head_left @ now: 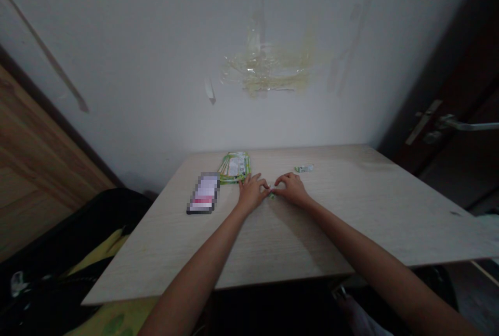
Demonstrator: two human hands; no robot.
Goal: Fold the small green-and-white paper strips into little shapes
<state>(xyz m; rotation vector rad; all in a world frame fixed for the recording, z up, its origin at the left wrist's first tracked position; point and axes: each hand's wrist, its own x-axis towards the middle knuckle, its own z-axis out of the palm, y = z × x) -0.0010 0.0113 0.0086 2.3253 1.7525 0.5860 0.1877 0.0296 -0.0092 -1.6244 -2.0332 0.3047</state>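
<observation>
Over the middle of the table, my left hand (pixel 252 193) has its thumb and forefinger pinched at a small green-and-white piece (pixel 272 196); its other fingers are spread. From the other side, the thumb and forefinger of my right hand (pixel 292 189) close on the same piece. The piece is too small to make out its kind. Just beyond my left fingers lies a fanned stack of green-and-white printed packets (pixel 236 166). A narrow green-and-white strip (pixel 304 168) lies past my right hand.
Left of the packets a phone (pixel 204 193) lies on the pale wooden table (pixel 351 216), its screen blurred. The table's back edge meets a wall (pixel 163 65) with old tape on it. A dark door with a metal handle (pixel 468 125) is at the right; a black bag (pixel 117 208) is at the left.
</observation>
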